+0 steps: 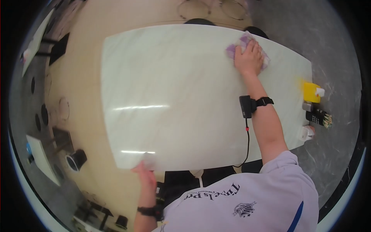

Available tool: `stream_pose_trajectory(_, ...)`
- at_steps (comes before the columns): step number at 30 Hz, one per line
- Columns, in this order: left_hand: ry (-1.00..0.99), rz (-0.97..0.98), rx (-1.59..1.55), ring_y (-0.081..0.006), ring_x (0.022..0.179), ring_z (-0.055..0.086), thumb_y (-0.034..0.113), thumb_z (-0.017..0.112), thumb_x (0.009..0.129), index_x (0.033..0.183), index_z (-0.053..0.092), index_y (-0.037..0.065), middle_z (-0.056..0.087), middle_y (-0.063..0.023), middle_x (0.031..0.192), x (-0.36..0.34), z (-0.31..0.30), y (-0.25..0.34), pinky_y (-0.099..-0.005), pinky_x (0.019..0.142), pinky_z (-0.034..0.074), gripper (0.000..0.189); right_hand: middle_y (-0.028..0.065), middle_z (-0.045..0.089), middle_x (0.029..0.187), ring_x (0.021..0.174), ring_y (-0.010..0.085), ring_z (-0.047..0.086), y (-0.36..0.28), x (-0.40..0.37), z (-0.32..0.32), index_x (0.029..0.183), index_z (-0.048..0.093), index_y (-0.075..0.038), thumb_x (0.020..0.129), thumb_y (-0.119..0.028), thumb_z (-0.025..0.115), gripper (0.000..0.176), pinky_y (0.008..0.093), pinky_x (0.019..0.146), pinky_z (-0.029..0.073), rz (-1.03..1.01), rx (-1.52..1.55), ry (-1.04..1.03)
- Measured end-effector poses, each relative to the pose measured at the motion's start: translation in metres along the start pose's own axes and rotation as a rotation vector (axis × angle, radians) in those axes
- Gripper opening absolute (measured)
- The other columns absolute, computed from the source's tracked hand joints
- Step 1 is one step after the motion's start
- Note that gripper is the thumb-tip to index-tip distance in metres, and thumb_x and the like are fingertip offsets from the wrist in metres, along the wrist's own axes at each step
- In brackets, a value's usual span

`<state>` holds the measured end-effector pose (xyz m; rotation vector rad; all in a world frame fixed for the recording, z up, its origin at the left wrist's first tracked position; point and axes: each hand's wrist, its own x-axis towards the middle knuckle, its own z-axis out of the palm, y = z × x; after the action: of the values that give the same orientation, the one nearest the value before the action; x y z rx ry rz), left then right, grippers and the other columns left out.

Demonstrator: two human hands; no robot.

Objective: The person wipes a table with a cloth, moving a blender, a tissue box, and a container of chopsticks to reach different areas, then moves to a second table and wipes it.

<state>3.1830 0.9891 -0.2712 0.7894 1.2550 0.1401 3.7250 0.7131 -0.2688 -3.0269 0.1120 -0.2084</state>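
Note:
My right hand (248,58) presses flat on a purple and white cloth (239,43) near the far edge of a white marble-look table (162,96). The arm stretches across the table and carries a black device strapped at the wrist, with a cable hanging from it. At the near left corner of the table my left hand (143,171) rests on the edge, fingers curled over it, holding nothing else. A black band sits on that wrist too.
At the table's right end stand a yellow box (310,92), a black holder with pens (319,117) and a small white object (307,132). Dark chair backs (199,21) show beyond the far edge. Black stands and gear (75,159) lie on the beige floor at left.

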Motion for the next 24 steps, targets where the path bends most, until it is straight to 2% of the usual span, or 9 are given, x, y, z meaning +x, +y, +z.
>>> stream_pose_trajectory(2,0.220,0.111,-0.111,-0.0308,0.139,0.043,0.015,0.047,0.107,0.159,0.010,0.010,0.029,-0.0141,0.160,-0.010,0.021,-0.012,-0.0533,0.113,0.040,0.064,0.0169,0.027,0.166,0.155,0.0315,0.021,-0.086,-0.033,0.005,0.160,0.027,-0.004,0.098,-0.056,0.039,0.081,0.0476,0.126,0.012,-0.112,0.014,-0.008)
stream_pose_trajectory(3,0.243,0.108,-0.134,-0.0308,0.139,0.043,0.015,0.047,0.107,0.159,0.010,0.010,0.029,-0.0141,0.160,-0.015,0.021,-0.010,-0.0533,0.113,0.040,0.064,0.0167,0.027,0.166,0.155,0.0313,0.021,-0.127,-0.050,0.007,0.160,0.026,-0.004,0.098,-0.056,0.039,0.082,0.0472,0.126,0.011,-0.201,0.016,-0.010)
stream_pose_trajectory(5,0.103,0.124,-0.056,-0.0301,0.139,0.043,0.014,0.049,0.107,0.158,-0.004,0.015,0.021,-0.0136,0.162,-0.034,0.014,-0.005,-0.0527,0.111,0.043,0.074,0.0166,0.027,0.166,0.155,0.0311,0.021,-0.210,-0.082,0.012,0.160,0.026,-0.004,0.097,-0.055,0.040,0.082,0.0475,0.126,0.012,-0.320,0.071,-0.028)
stream_pose_trajectory(6,0.140,0.119,-0.086,-0.0301,0.139,0.043,0.014,0.049,0.107,0.158,-0.004,0.015,0.021,-0.0136,0.162,-0.036,0.011,-0.002,-0.0527,0.111,0.043,0.074,0.0164,0.026,0.167,0.155,0.0310,0.021,-0.252,-0.096,0.016,0.160,0.025,-0.003,0.097,-0.055,0.042,0.083,0.0479,0.126,0.012,-0.398,0.134,-0.030)
stream_pose_trajectory(8,0.005,0.088,-0.125,-0.0301,0.138,0.044,0.018,0.050,0.108,0.158,-0.002,0.013,0.026,-0.0151,0.159,-0.030,0.004,0.006,-0.0500,0.106,0.048,0.073,0.0163,0.027,0.166,0.155,0.0317,0.021,-0.327,-0.120,0.022,0.160,0.027,-0.004,0.097,-0.054,0.041,0.082,0.0483,0.126,0.012,-0.522,0.170,-0.035)
stream_pose_trajectory(12,-0.114,0.092,-0.152,-0.0282,0.125,0.055,0.020,0.051,0.107,0.153,0.021,0.008,0.044,-0.0159,0.144,-0.019,-0.009,0.004,-0.0463,0.100,0.053,0.056,0.0155,0.027,0.167,0.155,0.0312,0.021,-0.418,-0.171,0.016,0.159,0.028,-0.004,0.097,-0.053,0.041,0.081,0.0485,0.126,0.013,-0.704,0.174,-0.074)
stream_pose_trajectory(15,-0.034,0.079,-0.152,-0.0262,0.119,0.059,0.019,0.052,0.107,0.146,0.031,0.007,0.050,-0.0136,0.137,-0.021,-0.008,0.004,-0.0450,0.096,0.054,0.046,0.0153,0.026,0.167,0.155,0.0299,0.021,-0.428,-0.186,0.010,0.159,0.028,-0.004,0.097,-0.053,0.041,0.080,0.0478,0.126,0.014,-0.740,0.131,-0.134)
stream_pose_trajectory(19,-0.003,0.061,-0.108,-0.0267,0.117,0.061,0.017,0.051,0.107,0.145,0.032,0.010,0.051,-0.0126,0.137,-0.016,-0.018,0.001,-0.0450,0.093,0.055,0.043,0.0139,0.027,0.166,0.155,0.0285,0.021,-0.392,-0.180,0.018,0.158,0.030,-0.005,0.097,-0.053,0.041,0.078,0.0471,0.127,0.014,-0.785,0.247,-0.106)
stream_pose_trajectory(24,-0.036,0.085,-0.056,-0.0295,0.119,0.060,0.022,0.052,0.107,0.146,0.033,0.011,0.051,-0.0120,0.141,-0.007,-0.026,0.005,-0.0499,0.096,0.052,0.044,0.0112,0.027,0.167,0.156,0.0264,0.021,-0.274,-0.139,0.004,0.158,0.031,-0.006,0.098,-0.053,0.041,0.077,0.0452,0.127,0.013,-0.650,0.276,-0.115)
